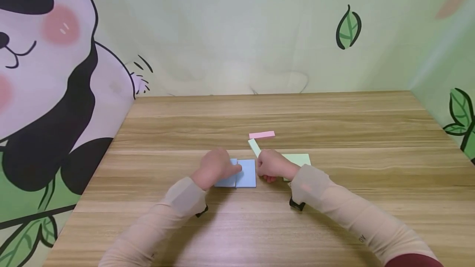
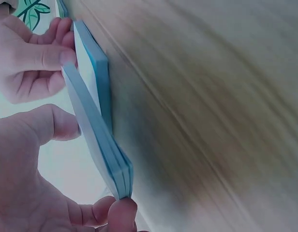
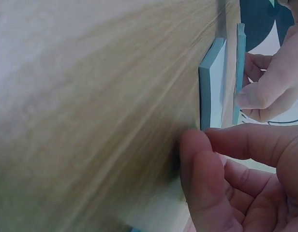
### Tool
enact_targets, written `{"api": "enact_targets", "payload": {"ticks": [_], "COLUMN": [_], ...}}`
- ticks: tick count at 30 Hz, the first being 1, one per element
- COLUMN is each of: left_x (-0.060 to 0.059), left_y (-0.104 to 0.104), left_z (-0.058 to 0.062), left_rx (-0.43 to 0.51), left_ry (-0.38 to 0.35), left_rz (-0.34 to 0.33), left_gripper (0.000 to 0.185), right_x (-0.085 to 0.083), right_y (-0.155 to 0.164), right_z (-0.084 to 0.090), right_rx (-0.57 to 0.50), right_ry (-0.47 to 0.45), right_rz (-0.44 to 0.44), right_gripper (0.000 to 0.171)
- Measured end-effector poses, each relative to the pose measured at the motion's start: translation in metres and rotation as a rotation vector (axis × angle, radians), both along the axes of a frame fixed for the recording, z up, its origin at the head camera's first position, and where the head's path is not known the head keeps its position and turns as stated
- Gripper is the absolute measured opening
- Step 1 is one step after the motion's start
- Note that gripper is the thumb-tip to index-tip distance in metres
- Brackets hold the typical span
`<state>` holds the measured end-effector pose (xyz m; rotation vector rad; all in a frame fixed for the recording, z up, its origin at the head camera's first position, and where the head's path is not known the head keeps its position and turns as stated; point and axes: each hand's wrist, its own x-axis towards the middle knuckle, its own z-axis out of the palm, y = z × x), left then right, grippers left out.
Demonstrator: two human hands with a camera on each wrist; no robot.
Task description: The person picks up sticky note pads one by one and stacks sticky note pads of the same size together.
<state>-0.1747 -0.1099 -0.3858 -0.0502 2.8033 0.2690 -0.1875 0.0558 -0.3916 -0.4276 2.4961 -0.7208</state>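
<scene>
I see blue pad (image 1: 246,173) flat on wood table (image 1: 334,127), roughly square; left hand (image 1: 217,168) pinches its lifted sheets, right hand (image 1: 272,165) grips its edge; panda wall (image 1: 48,73) behind.

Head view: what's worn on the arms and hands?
Both hands bare: left hand, right hand. Each forearm has a snug beige sleeve to the wrist, with a black strap showing under each wrist. A dark red cuff shows on the right upper arm.
</scene>
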Motion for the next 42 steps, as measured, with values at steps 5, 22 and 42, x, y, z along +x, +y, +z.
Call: {"api": "enact_targets", "payload": {"ticks": [5,22,42], "left_x": [0.0,0.0,0.0], "left_y": [0.008,0.027,0.039], "left_z": [0.001,-0.003,-0.005], "left_rx": [0.009,0.032,0.055], "left_ry": [0.008,0.007,0.057], "left_rz": [-0.017,-0.024,-0.034], "left_gripper": [0.042,0.043,0.042], "right_x": [0.0,-0.001,-0.002], "right_y": [0.0,0.002,0.002], "right_z": [0.0,-0.002,-0.003], "right_rx": [0.002,-0.013,-0.001], "right_ry": [0.006,0.025,0.015], "right_rz": [-0.001,0.008,-0.005], "right_gripper": [0.016,0.016,0.015]}}
